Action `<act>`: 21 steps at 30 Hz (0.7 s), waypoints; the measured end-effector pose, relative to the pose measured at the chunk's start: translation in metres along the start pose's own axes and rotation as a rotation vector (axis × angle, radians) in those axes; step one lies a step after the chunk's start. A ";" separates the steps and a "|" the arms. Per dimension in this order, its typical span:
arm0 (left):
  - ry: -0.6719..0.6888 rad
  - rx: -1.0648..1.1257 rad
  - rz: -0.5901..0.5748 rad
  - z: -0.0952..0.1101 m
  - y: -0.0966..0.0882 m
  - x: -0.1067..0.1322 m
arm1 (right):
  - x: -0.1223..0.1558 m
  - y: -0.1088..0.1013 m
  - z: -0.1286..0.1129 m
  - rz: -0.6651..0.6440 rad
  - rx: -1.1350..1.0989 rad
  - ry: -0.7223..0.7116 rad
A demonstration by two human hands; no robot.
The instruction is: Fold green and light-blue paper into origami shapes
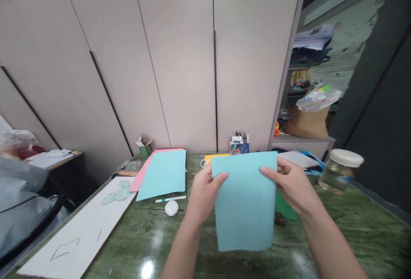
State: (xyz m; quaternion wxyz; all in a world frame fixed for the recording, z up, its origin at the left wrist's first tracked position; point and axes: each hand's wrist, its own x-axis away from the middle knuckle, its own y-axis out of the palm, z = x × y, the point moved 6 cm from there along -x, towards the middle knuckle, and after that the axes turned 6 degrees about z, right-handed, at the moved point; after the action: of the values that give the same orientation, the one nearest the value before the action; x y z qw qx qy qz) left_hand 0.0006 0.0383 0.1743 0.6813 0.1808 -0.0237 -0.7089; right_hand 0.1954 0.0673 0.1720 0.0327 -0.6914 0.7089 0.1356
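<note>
A light blue sheet of paper (245, 210) hangs upright in front of me above the table. My left hand (207, 189) pinches its upper left edge, thumb on the near face. At the upper right edge my right hand (290, 180) grips the same sheet, with the thumb in front and the fingers behind. The lower corners look rounded and the bottom edge hangs free. Part of a green sheet (287, 204) shows behind it near my right wrist. Left of my left hand lie another light blue sheet (165, 172) and a pink sheet (141, 178).
On the green table (135, 236) lie a marker (170, 199), a white round object (171, 208) and a long white board (80, 227) with a cactus drawing. A lidded jar (340, 172) stands right. A pen box (239, 144) and small green box (144, 146) are behind, before cabinets (180, 56).
</note>
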 end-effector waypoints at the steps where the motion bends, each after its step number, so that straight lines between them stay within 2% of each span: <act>1: 0.003 -0.002 0.000 0.001 0.000 0.001 | 0.001 0.000 0.000 -0.002 -0.006 0.004; 9: 0.037 0.027 0.031 0.011 0.003 0.009 | 0.007 -0.003 -0.003 0.048 -0.060 -0.014; 13: 0.105 -0.037 0.174 0.015 0.000 0.011 | 0.007 -0.004 -0.003 0.063 -0.066 -0.035; 18: 0.277 -0.108 0.349 0.018 -0.006 0.015 | 0.006 -0.005 -0.003 0.069 -0.077 -0.036; 21: 0.390 -0.265 0.418 0.024 -0.009 0.019 | 0.007 -0.005 -0.004 0.072 -0.098 -0.027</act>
State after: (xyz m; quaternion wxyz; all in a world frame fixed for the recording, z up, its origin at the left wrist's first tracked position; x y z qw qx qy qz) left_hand -0.0148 0.0152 0.1901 0.8215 0.2143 0.1633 -0.5026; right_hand 0.2008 0.0599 0.1735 0.0032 -0.6643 0.7253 0.1806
